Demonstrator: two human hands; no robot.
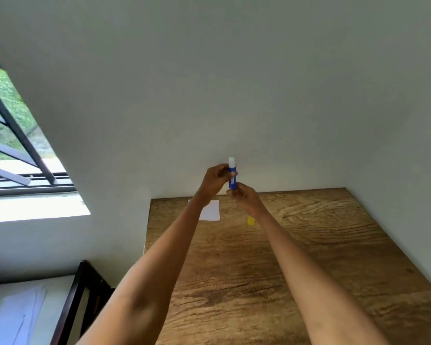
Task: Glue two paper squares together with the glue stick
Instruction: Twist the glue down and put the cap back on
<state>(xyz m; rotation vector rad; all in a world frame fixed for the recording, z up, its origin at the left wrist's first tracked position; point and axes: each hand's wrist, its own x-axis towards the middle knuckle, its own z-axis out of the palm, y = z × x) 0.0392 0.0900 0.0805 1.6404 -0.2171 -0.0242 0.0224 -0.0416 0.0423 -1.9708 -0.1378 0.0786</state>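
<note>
Both my hands hold a blue glue stick upright above the far end of the wooden table. Its white glue tip sticks out at the top, uncapped. My left hand grips the blue barrel from the left. My right hand pinches the stick's bottom end. A white paper square lies flat on the table below my left wrist, partly hidden by my forearm. A yellow cap lies on the table just under my right wrist.
The table stands in a corner with white walls behind and to the right. A window with dark bars is at the left. A dark-framed surface with white sheets sits low at the left.
</note>
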